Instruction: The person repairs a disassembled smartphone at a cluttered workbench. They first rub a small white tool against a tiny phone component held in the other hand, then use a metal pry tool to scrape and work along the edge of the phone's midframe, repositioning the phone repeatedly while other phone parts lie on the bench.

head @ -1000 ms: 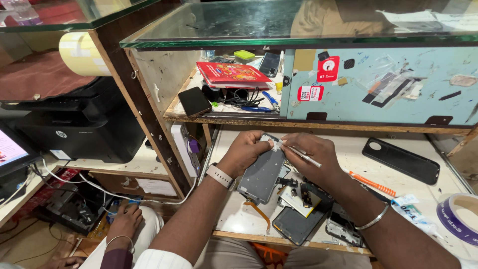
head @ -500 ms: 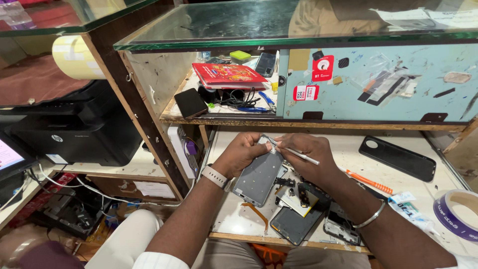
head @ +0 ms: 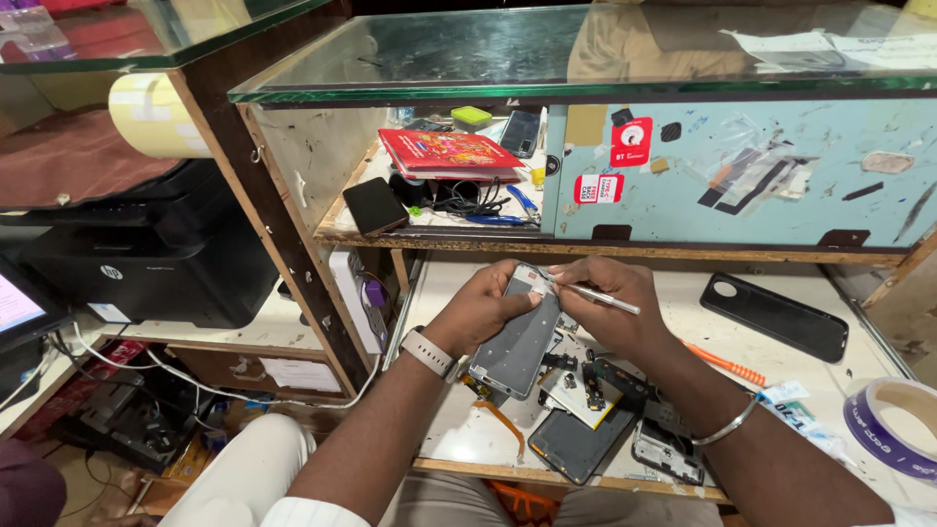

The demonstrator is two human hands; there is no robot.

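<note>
My left hand (head: 480,310) grips an opened grey phone body (head: 517,342) by its left edge, tilted up over the worktop. My right hand (head: 613,304) pinches silver tweezers (head: 597,296) and rests their tip at the top of the phone body, touching a small part there. Under my hands lie loose phone pieces: a dark screen panel (head: 578,441), a circuit board (head: 586,390) and a black frame (head: 669,451). An orange flex strip (head: 503,422) hangs below the phone body.
A black phone case (head: 776,317) and an orange-handled tool (head: 722,363) lie to the right, a tape roll (head: 893,429) at the far right. The shelf above holds a red book (head: 444,151), a black pouch (head: 374,205) and cables. A black printer (head: 137,263) stands left.
The view has shifted slightly; my hands stay on the phone body with the tweezers at its top end. A person's hand at lower left is gone from view.
</note>
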